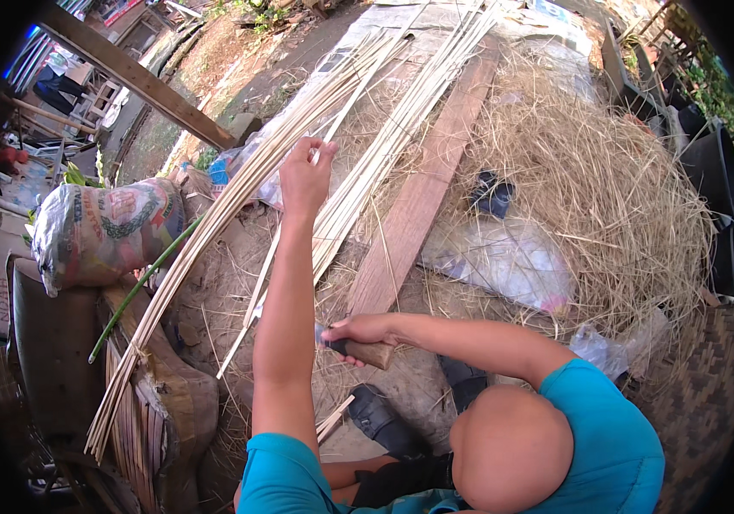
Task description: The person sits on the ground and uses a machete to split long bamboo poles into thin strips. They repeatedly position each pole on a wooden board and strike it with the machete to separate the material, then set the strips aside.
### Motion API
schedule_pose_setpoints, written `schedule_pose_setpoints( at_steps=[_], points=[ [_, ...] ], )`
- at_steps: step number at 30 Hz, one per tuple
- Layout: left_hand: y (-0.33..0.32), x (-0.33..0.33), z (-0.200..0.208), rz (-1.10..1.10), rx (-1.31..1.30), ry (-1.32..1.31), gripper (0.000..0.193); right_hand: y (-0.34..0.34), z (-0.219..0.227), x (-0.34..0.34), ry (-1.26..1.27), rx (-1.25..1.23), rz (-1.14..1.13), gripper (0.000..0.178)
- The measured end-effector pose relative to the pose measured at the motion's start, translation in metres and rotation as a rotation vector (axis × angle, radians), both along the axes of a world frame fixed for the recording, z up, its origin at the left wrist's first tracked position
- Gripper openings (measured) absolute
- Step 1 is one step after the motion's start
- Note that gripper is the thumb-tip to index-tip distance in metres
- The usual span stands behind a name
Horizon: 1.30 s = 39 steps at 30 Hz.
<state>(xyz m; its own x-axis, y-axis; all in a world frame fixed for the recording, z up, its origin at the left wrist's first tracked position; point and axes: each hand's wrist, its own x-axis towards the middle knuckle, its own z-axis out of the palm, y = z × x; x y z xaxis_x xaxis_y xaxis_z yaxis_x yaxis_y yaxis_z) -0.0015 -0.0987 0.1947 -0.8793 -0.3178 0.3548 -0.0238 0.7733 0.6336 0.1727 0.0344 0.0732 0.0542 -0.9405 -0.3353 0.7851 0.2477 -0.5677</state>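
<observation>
My left hand [305, 182] is raised and pinches a thin pale bamboo strip [257, 295]. The strip slants from the far end of the ground, past my forearm, down to the near left. Lower and to the right, my right hand [360, 336] grips a knife [372, 354] by its wooden handle. A dark part shows at my fingers; the blade is mostly hidden by my left forearm, so I cannot tell whether it touches the strip. To the left lies a bundle of long bamboo strips [212, 224]. Paler strips [375, 167] lie right of my left hand.
A long wooden plank [422, 201] lies beside the pale strips. Right of it spreads a large heap of curly shavings [615, 184], with a plastic sheet [504, 261] beneath. A stuffed sack [110, 227] and a green stalk [140, 287] are at left. Dark footwear [384, 420] shows below.
</observation>
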Motion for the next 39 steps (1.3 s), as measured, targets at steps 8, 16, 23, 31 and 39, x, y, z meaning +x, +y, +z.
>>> schedule_pose_setpoints(
  at_steps=[8,16,23,31,39],
  points=[
    [0.035,-0.011,-0.057,-0.241,0.379,-0.275,0.037,0.051,-0.02,0.054,1.142,-0.099,0.325,0.046],
    [0.117,0.016,-0.189,-0.025,0.252,-0.52,0.033,0.146,-0.003,0.046,0.795,0.207,0.184,0.051],
    [0.135,-0.007,-0.203,0.09,0.277,-0.427,0.031,0.129,-0.029,-0.003,0.769,0.635,-0.467,0.047],
    [0.139,-0.001,-0.193,-0.021,0.132,-0.464,0.038,0.139,-0.035,0.005,0.749,0.46,0.016,0.035],
    [0.123,-0.004,-0.196,0.005,0.042,-0.534,0.041,0.131,-0.012,0.045,0.594,0.444,-0.074,0.043]
  ],
)
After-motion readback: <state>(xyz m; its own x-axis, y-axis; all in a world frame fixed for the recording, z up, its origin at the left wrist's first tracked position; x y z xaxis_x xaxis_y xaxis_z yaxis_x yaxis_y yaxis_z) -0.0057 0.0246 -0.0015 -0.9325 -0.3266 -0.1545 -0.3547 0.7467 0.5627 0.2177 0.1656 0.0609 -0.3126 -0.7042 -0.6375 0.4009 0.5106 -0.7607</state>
